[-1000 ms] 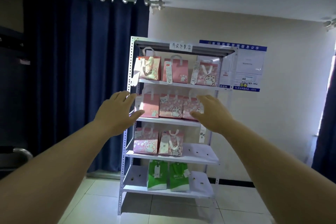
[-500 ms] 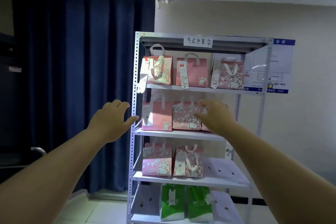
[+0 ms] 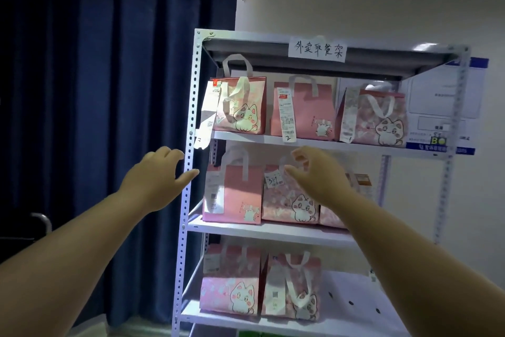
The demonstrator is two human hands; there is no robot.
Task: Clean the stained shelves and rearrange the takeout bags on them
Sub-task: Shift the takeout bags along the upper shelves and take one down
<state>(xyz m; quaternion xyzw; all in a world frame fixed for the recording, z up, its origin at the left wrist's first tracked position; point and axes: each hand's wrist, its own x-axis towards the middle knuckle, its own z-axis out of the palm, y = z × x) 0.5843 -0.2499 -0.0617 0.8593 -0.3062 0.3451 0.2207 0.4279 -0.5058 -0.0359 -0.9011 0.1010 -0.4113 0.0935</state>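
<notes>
Head view is showing two bare arms stretched toward the rack. The left hand (image 3: 158,175) is hovering empty, fingers loosely spread, just beside the front upright (image 3: 188,145). The right hand (image 3: 319,175) is hanging empty too, fingers half curled, in front of the handles of the cat bag (image 3: 289,200) on the second shelf (image 3: 273,230). Clearing bags before wiping is looking like the step in hand; taking both handles together and keeping each bag upright is seeming wise. Farther right, dark spots (image 3: 351,303) are showing on the shelf below.

Sign (image 3: 317,50) on top shelf (image 3: 246,49): 外卖取餐架; bag rcpt (image 3: 287,115): 2.
</notes>
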